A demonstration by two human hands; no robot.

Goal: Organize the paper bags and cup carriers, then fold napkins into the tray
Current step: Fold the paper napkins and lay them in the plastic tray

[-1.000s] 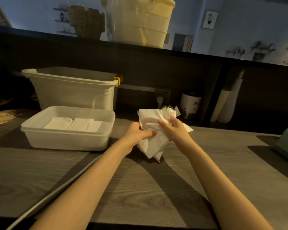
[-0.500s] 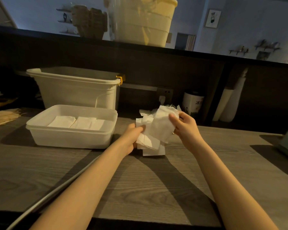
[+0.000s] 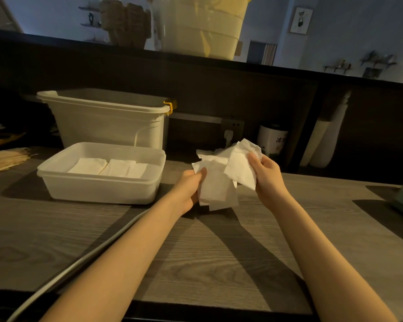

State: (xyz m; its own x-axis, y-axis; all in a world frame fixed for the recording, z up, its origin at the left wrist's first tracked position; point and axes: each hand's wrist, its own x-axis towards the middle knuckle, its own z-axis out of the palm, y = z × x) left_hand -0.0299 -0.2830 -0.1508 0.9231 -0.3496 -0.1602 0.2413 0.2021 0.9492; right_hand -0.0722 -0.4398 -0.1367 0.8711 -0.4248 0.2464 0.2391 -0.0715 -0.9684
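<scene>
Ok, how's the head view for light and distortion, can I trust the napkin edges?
Head view: dim, warm light; both forearms cast long dark shadows on the counter. Napkins in both hands are bright, so layer edges blur together. Wide-angle bend tilts the back shelf.

Single view, head-mounted, wide-angle. Camera sits at the person's head, looks forward and down across a wooden counter (image 3: 196, 263) toward a dark back panel (image 3: 219, 94). Both forearms enter from the bottom edge and converge mid-frame, so left hand (image 3: 189, 189) and right hand (image 3: 265, 177) sit close to the lens, near centre. White tray (image 3: 98, 189) lies left of centre, mid-distance; lidless bin (image 3: 107, 126) just behind it. Upper shelf and far wall show at the top, farthest away. Straight lines bow toward frame edges. No second view, so no shared region.
</scene>
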